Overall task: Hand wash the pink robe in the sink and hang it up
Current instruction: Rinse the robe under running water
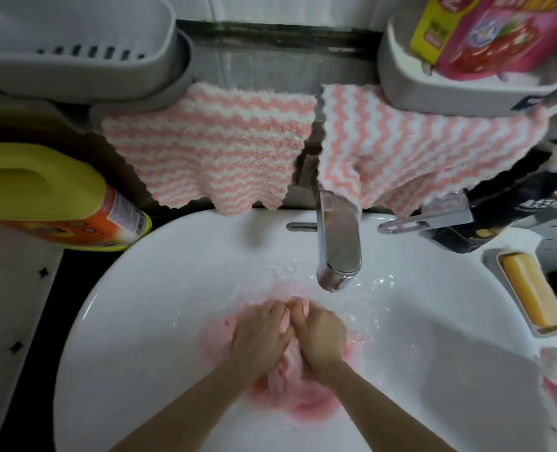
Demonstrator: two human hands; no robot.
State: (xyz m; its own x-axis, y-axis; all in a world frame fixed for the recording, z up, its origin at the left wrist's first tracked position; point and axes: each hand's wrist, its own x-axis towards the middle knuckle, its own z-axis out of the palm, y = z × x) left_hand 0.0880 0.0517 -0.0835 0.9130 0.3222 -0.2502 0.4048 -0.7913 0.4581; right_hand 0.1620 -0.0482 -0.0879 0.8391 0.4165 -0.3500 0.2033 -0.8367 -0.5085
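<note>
**A:** which step is this?
**B:** scrubbing, I'd say. The pink robe (300, 396) sits bunched low-centre in the sink (140, 321), just below the tap (337, 243). Left hand (260, 334) and right hand (322, 334) are side by side, each gripping a fold.
**A:** next?
**B:** probably a rinse, then a firm wringing twist.

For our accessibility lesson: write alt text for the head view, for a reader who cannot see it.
The left hand and right hand grip a wet pink robe in a white sink, below a chrome tap. Pink-striped cloths hang behind it.
</note>
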